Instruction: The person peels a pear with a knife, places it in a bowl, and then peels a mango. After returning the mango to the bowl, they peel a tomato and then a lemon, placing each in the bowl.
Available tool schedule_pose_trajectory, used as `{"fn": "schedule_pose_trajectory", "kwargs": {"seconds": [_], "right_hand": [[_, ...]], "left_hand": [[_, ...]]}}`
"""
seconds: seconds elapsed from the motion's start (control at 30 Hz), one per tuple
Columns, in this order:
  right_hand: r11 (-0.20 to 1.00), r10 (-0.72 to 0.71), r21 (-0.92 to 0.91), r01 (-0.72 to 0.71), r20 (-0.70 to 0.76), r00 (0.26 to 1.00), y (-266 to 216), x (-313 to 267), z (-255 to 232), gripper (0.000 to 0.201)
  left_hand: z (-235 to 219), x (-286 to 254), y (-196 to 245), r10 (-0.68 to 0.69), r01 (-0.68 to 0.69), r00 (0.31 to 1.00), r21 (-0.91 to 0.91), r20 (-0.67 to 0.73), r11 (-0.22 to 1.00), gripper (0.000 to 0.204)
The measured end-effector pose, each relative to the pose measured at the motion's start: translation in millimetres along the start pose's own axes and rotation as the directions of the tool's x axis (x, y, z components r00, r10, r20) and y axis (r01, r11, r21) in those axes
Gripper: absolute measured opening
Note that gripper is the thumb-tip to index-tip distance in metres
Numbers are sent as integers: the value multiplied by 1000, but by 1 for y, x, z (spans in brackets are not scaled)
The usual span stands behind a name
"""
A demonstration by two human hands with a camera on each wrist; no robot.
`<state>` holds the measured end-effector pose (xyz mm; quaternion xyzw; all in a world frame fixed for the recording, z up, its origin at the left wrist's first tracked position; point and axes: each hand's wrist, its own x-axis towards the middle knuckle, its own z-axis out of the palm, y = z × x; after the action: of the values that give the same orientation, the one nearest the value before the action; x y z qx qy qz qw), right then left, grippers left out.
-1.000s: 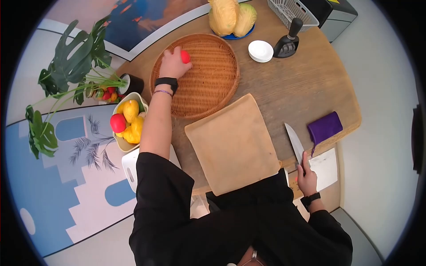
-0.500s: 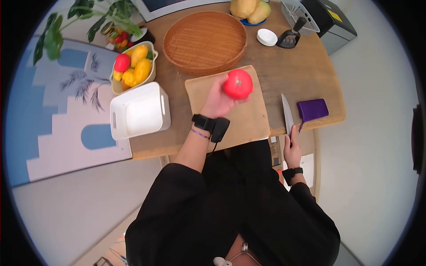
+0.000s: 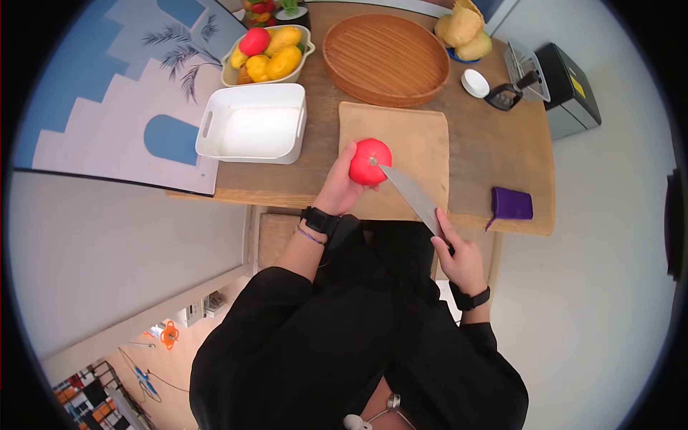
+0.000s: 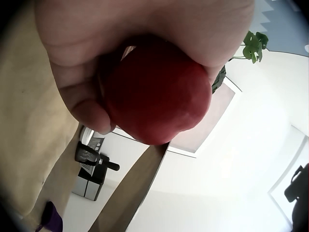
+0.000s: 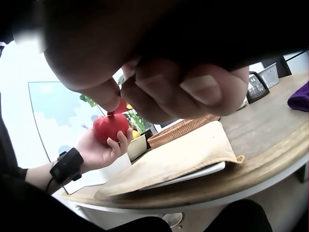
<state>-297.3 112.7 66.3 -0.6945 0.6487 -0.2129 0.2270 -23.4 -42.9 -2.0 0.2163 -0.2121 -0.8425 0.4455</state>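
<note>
In the head view, my left hand holds a red tomato over the tan cloth, its stem end facing up. The left wrist view shows fingers curled round the tomato. My right hand grips a kitchen knife by its dark handle, index finger stretched along the blade. The knife's tip lies right at the tomato's stem end. From the right wrist, the fingers appear wrapped round the handle, with the tomato beyond them.
A white bin stands left of the cloth, before a bowl of yellow and red produce. Behind the cloth is a round woven tray. A small white bowl, a black sharpener and a purple folded cloth lie to the right.
My left hand picked the tomato out of the woven tray and brought it back over the cloth. My right hand moved the knife leftward and up to the tomato. The head view shifted.
</note>
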Motion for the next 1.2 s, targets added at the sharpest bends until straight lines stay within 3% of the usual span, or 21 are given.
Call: {"fn": "schedule_pose_trajectory", "kwargs": {"seconds": [0.03,0.1,0.13,0.2,0.33,0.4,0.53,0.63,0.7,0.73,0.93,1.03,1.1,1.2], "right_hand": [[1000,-20,1,20,3,1000,-2,2,1,57],[999,-51,13,50,14,999,-5,4,0,57],[999,-11,-48,15,70,997,-8,6,-2,57],[1000,-11,-25,13,55,998,-14,11,1,58],[1000,-11,-17,12,44,999,-17,15,2,59],[998,-18,-54,21,45,999,-15,16,2,59],[984,-56,-166,64,51,997,-15,20,0,60],[974,-116,-191,121,35,993,-14,23,-1,61],[970,-128,-200,135,49,991,-16,24,-2,61],[968,-138,-203,145,47,989,-17,26,-3,62],[939,-210,-252,234,118,971,-15,26,-2,61],[923,-230,-294,246,90,969,-12,32,-10,60],[913,-228,-331,240,75,971,-11,37,-17,60],[914,-237,-314,257,101,966,-11,40,-27,60]], "left_hand": [[5,-2,3,19,-19,1000,3,-5,1000,46],[22,-4,6,58,-64,967,-17,-248,998,56],[22,-5,12,72,-77,967,-15,-243,997,56],[20,-11,19,104,-109,993,-79,-56,991,57],[14,-19,27,178,-176,984,-87,14,981,60],[4,-19,26,188,-190,978,11,91,982,63],[2,-17,17,243,-248,968,-91,-60,964,61],[-17,-17,17,211,-213,977,-146,-31,966,58],[-28,-18,19,153,-141,978,-87,143,986,55],[-27,-20,16,168,-155,976,-100,136,983,55],[-6,-25,13,109,-121,985,-92,-131,988,50],[-7,-24,20,91,-89,996,-99,8,991,50],[-4,-27,20,95,-86,980,-60,176,995,55],[-6,-22,10,161,-160,977,-19,138,987,60]]}}
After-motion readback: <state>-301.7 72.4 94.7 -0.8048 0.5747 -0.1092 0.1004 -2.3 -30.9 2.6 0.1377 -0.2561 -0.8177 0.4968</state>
